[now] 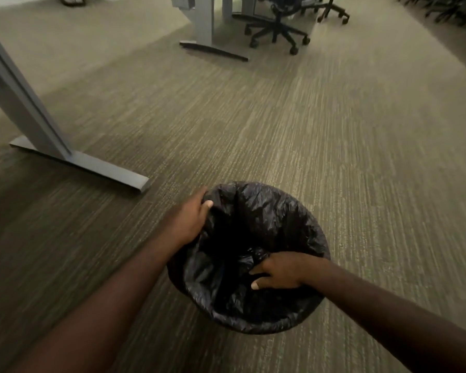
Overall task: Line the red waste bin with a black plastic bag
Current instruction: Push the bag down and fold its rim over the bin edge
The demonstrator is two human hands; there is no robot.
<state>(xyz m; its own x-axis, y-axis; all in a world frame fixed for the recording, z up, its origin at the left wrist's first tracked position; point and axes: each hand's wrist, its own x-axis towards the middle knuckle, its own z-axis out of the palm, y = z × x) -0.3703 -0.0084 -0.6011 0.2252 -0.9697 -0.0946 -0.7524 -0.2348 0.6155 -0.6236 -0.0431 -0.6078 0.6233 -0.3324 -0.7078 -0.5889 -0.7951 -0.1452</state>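
Note:
A black plastic bag point(264, 216) is spread over a round bin on the carpet, its edge folded over the rim all the way round. The bin's red surface is hidden under the bag. My left hand point(191, 219) grips the bag at the bin's far left rim, thumb inside. My right hand point(280, 270) reaches over the near right rim and rests inside, fingers spread against the bag's inner wall.
A grey desk leg with a flat foot point(92, 165) stands close to the left of the bin. Farther back are another desk leg point(205, 25) and an office chair on castors point(277, 30). Striped carpet point(347, 157) stretches to the right.

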